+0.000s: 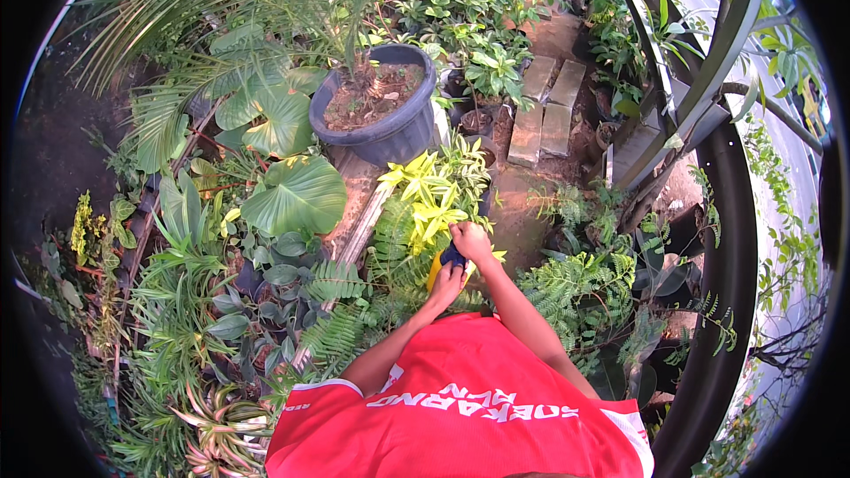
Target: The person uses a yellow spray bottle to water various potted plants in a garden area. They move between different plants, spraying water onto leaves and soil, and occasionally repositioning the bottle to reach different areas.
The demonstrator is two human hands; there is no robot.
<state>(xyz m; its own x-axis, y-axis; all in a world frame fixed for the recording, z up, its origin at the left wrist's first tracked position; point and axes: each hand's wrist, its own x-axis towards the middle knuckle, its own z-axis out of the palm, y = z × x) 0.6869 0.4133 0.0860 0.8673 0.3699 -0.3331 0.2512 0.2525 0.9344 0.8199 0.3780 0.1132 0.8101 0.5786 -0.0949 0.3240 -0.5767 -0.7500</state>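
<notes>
Close in front of my red shirt, my left hand point(447, 285) is closed around the dark blue part point(452, 256) of a yellow thing point(435, 271). Its kind is hard to make out, since my fingers cover much of it. Just above and to the right, my right hand point(472, 242) is bent with its fingers curled together. Those fingertips are at the lower leaves of a bright yellow-leaved plant point(434, 212), next to the dark blue part. What they hold, if anything, is hidden.
A large dark pot point(381, 137) with a palm stands ahead. Concrete blocks point(541, 111) lie on the path beyond. Ferns point(341, 336) and broad leaves point(297, 195) crowd the left. A dark curved metal rail point(735, 274) and leafy branches point(580, 288) border the right.
</notes>
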